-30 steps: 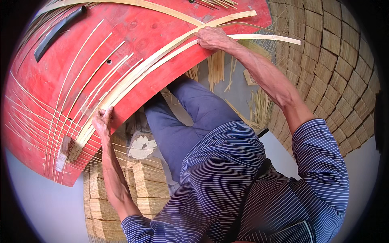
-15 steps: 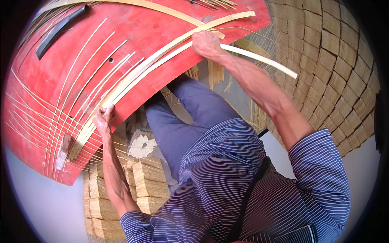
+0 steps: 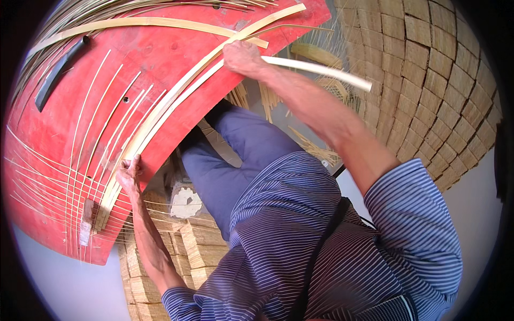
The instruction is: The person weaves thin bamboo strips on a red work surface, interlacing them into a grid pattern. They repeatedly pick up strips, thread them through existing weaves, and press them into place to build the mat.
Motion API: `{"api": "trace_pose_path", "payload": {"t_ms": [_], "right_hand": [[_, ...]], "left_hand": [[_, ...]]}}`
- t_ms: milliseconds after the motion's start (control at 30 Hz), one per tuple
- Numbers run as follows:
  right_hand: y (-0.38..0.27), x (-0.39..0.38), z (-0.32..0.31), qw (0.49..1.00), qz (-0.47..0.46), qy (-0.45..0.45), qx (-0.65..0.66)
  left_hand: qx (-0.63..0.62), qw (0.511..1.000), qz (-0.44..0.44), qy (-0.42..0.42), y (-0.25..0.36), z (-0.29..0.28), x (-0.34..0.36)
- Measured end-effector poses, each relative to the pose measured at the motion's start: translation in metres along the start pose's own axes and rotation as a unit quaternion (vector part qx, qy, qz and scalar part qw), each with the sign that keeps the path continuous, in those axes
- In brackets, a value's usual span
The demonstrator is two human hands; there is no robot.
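A long pale bamboo strip (image 3: pixel 187 93) runs along the near edge of a red board (image 3: pixel 176 125). My left hand (image 3: pixel 128 174) pinches its lower part, thumb on top, fingertips partly hidden. Farther up, my right hand (image 3: pixel 243 58) is closed round the same strip, whose free end curves out past the board to the right. A wider bamboo slat (image 3: pixel 214 53) lies just beyond it, under or against both hands. Near my left hand, thin bamboo splints (image 3: pixel 75 171) cross in an open grid, with a small block (image 3: pixel 87 222) resting on them.
A black-handled tool (image 3: pixel 61 72) lies at the board's far left, near a bundle of thin splints (image 3: pixel 80 16). Another slat (image 3: pixel 144 22) crosses the far side. Stacked woven bamboo pieces (image 3: pixel 417 69) stand at the right, more stacks (image 3: pixel 198 246) below the board's near side.
The whole view has shifted, so the board and both hands sit farther left. Both hands keep about the same places on the strip; its free end has risen slightly.
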State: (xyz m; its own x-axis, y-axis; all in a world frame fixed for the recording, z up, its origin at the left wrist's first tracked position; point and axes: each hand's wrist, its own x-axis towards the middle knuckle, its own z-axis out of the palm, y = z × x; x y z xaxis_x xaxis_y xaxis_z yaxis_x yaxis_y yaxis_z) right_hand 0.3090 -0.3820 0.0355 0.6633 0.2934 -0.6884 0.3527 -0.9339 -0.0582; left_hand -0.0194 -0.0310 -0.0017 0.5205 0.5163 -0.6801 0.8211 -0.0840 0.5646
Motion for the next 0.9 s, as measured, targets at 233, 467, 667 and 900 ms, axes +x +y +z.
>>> {"api": "trace_pose_path", "payload": {"t_ms": [233,467,667,900], "right_hand": [[0.126,0.031,-0.033,0.975,-0.214,-0.049,0.045],[0.211,0.042,-0.065,0.994,-0.1,-0.028,-0.015],[0.204,0.049,-0.064,0.997,-0.041,-0.037,-0.054],[0.193,0.049,-0.057,0.993,-0.028,-0.001,-0.117]], "left_hand": [[0.012,1.0,0.006,-0.007,0.001,0.0,0.004],[0.005,1.0,-0.013,-0.014,-0.006,-0.001,0.005],[-0.016,1.0,-0.011,-0.007,-0.006,0.0,0.004],[0.009,1.0,-0.019,-0.008,-0.005,-0.001,0.005]]}}
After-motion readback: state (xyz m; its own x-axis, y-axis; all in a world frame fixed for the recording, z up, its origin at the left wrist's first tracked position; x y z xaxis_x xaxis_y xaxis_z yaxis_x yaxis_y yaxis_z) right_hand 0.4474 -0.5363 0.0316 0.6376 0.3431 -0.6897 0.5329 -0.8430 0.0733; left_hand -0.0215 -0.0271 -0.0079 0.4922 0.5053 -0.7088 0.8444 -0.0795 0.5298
